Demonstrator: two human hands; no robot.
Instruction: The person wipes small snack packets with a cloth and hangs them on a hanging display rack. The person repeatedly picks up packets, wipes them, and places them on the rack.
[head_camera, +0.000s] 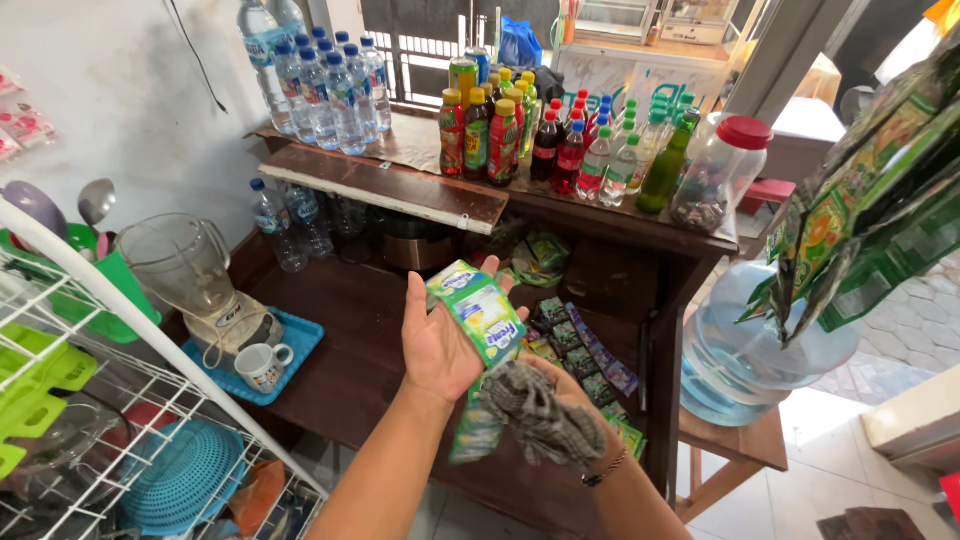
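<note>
My left hand (437, 345) is raised palm up over the dark wooden table (345, 345) and holds a strip of green and yellow drink sachets (482, 312). The strip's lower end hangs down below the hand. Just beneath and to the right, my right hand (572, 392), with a thin band on the wrist, is closed on a crumpled grey cloth (538, 418). The cloth touches the hanging sachets. Most of my right hand's fingers are hidden by the cloth.
More sachet strips (585, 355) lie on the table. A blender (195, 285) and a mug (262, 365) stand on a blue tray at left, by a white wire rack (110, 400). Bottled drinks (520, 135) and a red-lidded jar (722, 172) fill the upper shelf. A water jug (745, 350) and hanging green packets (870, 200) are at right.
</note>
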